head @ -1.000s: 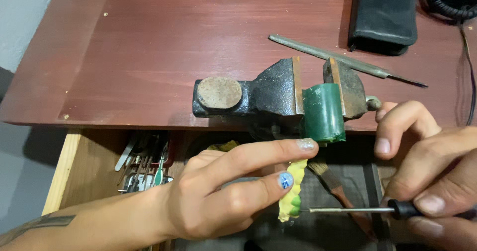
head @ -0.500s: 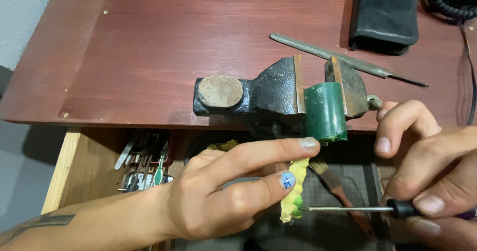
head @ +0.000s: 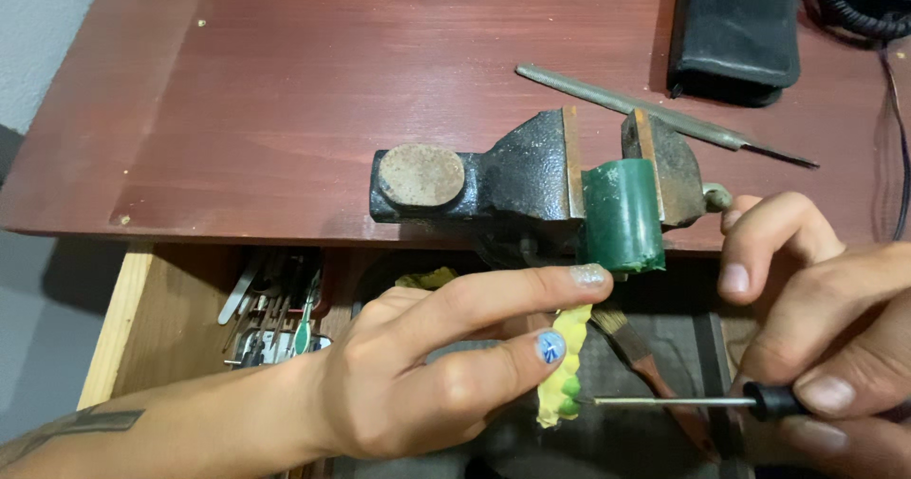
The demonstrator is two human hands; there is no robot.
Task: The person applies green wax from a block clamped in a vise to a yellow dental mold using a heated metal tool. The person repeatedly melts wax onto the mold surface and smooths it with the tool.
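Below the vise (head: 541, 180), I saw the open wooden drawer (head: 123, 332) under the bench (head: 285, 90) edge; it held a clutter of small metal tools (head: 275, 313), too jumbled to tell apart. The vise sat at the bench's front edge, and a green cylinder (head: 622, 215) was clamped between its plates, hanging down past the edge. My left hand (head: 427, 379) reached in from the lower left, forefinger stretched out with its tip just under the cylinder, thumb pressed against a yellow-and-green carved piece (head: 562, 370), which it pinched just below the vise. My right hand (head: 826, 327) came in to the right of the vise, fingers curled and clenched on the black handle of a thin pick (head: 674, 402), held level, its tip touching the lower end of the carved piece. Behind the vise lay a round metal file (head: 655, 114) and a black pouch (head: 735, 28).
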